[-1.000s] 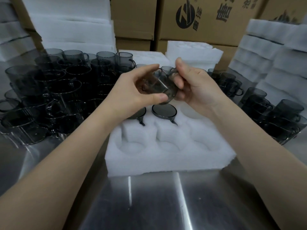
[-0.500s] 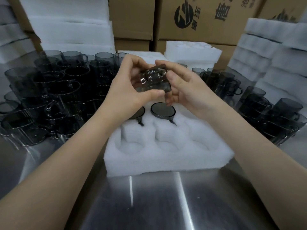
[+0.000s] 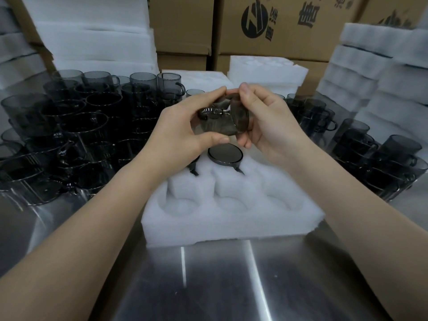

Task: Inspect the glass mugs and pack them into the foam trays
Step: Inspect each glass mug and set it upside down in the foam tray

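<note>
Both hands hold one smoky grey glass mug (image 3: pixel 220 120) on its side, above the white foam tray (image 3: pixel 234 218). My left hand (image 3: pixel 178 133) grips its body between thumb and fingers. My right hand (image 3: pixel 268 121) pinches the end nearest it, which faces right. The handle shows on top. One mug (image 3: pixel 225 156) sits upside down in a far pocket of the tray, and a second one beside it is mostly hidden under my left hand. The three near pockets hold nothing.
Many grey mugs (image 3: pixel 76 135) crowd the steel table (image 3: pixel 220 281) on the left, and more mugs (image 3: pixel 370 154) stand on the right. Foam tray stacks (image 3: pixel 379 72) and cardboard boxes (image 3: pixel 278 26) rise behind. Another foam stack (image 3: pixel 266 68) sits at the centre back.
The mug has been turned in my hands: its handle has rolled to the top and one end now faces right. Both hands stayed above the tray.
</note>
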`<action>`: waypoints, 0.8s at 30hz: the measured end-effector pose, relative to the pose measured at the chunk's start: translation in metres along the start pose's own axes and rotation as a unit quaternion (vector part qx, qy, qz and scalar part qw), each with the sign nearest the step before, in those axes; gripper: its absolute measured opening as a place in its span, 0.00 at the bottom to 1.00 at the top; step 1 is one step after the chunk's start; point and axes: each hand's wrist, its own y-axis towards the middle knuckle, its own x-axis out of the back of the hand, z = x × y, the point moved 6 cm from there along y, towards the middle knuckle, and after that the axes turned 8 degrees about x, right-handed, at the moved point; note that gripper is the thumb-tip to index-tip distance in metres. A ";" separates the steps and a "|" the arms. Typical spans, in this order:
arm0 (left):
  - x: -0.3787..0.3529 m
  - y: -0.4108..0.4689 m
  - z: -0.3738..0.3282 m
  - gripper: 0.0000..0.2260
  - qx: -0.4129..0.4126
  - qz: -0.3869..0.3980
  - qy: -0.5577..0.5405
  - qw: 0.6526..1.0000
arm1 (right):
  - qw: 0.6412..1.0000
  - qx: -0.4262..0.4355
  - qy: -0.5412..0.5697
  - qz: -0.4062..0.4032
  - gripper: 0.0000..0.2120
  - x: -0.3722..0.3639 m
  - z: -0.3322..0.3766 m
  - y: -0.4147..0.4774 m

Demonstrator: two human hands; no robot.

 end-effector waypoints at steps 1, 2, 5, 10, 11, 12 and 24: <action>0.001 0.000 0.001 0.34 0.010 -0.003 -0.024 1.000 | 1.000 -0.010 0.027 0.012 0.12 0.000 -0.001 0.000; 0.002 0.000 0.002 0.33 0.021 -0.008 -0.051 0.998 | 0.998 -0.022 0.056 0.028 0.12 -0.001 -0.001 -0.001; 0.005 -0.002 0.005 0.27 0.043 -0.024 -0.116 0.992 | 0.985 -0.054 0.131 0.097 0.17 -0.005 -0.002 -0.003; 0.008 -0.001 0.008 0.21 0.050 -0.028 -0.114 0.992 | 0.981 -0.052 0.121 0.144 0.20 -0.008 0.001 -0.006; 0.007 -0.001 0.008 0.20 0.052 -0.027 -0.109 0.992 | 0.985 -0.049 0.098 0.130 0.19 -0.007 0.001 -0.005; 0.007 -0.001 0.009 0.21 0.053 -0.025 -0.103 0.993 | 0.990 -0.046 0.072 0.112 0.17 -0.006 0.001 -0.003; 0.001 -0.002 -0.001 0.30 0.019 -0.016 -0.002 1.000 | 0.999 -0.005 -0.036 -0.028 0.15 0.001 0.001 0.000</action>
